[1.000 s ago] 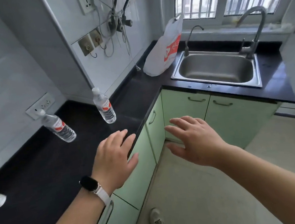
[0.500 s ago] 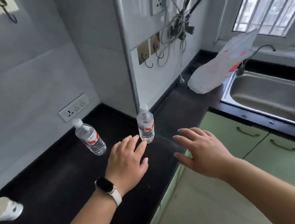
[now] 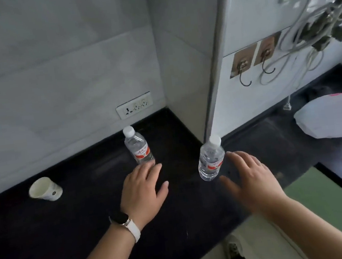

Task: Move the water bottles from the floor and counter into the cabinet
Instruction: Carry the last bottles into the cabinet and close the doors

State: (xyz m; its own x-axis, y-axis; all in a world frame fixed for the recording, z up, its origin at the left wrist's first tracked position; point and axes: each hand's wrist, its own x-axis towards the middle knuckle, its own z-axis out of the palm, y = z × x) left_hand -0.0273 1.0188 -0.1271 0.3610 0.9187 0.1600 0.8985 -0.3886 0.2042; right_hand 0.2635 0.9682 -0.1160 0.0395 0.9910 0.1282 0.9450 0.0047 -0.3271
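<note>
Labels on left bottle and right bottle show red, writing illegible; left hand, right hand hover, grip released.

I see a black tabletop turning a corner beneath pale grey tiled walls. A white socket strip sits low on the wall, and green cabinet doors stand at lower right.

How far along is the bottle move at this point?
Done: nothing visible. In hand: nothing; the open left hand and right hand are near two red-labelled clear plastic water bottles, left bottle and right bottle, standing on the black counter. Left: stowing both bottles.
</note>
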